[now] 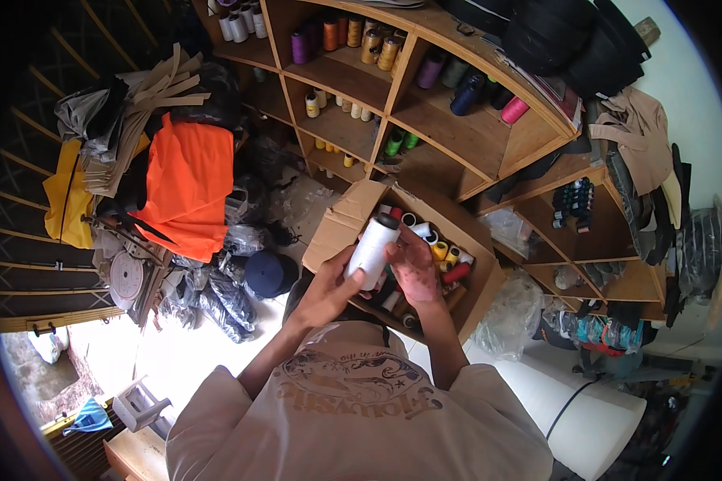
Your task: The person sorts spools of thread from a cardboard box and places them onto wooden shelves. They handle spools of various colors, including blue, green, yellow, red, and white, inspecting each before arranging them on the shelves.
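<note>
A large white thread spool with a dark top end is tilted between my hands, above an open cardboard box. My left hand grips its lower left side, thumb across the front. On the other side my right hand has its fingers curled against the spool's upper right. Below them, the box holds several thread spools in mixed colours, among them a yellow spool and a red spool. My hands and the white spool hide part of the box's contents.
A wooden shelf unit with thread spools rises ahead. Left are orange fabric, a dark blue roll and plastic-wrapped bundles. To the right lie a clear plastic bag, a big white roll and a lower shelf.
</note>
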`<state>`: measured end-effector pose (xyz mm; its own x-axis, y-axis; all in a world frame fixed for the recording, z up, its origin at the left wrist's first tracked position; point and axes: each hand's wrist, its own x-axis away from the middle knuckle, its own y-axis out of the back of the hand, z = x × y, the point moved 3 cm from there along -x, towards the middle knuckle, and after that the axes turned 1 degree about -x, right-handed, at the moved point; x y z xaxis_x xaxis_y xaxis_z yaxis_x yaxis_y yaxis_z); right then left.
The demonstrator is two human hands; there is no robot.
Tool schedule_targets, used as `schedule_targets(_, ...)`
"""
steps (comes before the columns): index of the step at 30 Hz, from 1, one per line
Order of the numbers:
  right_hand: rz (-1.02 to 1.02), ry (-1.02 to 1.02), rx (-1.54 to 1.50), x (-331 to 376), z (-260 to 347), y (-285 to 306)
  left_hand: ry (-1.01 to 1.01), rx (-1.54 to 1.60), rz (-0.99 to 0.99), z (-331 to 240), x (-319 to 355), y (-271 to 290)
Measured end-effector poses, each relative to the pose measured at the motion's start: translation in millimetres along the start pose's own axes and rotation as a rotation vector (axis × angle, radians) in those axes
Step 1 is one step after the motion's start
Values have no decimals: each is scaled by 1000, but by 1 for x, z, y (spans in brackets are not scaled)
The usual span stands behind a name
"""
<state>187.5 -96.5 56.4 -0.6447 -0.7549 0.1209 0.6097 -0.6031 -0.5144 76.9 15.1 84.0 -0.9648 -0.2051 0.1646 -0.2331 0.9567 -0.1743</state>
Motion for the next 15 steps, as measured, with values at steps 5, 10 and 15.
schedule_targets(5, -14, 104, -11, 5, 1, -12, 57, 102, -73, 17, -6, 2)
schedule_targets(10, 6, 95, -62, 6, -2, -15, 200, 442, -29, 26, -12, 13)
schedule_targets(15, 2, 100, -125, 7, 2, -13, -44, 95, -296, 68, -22, 42)
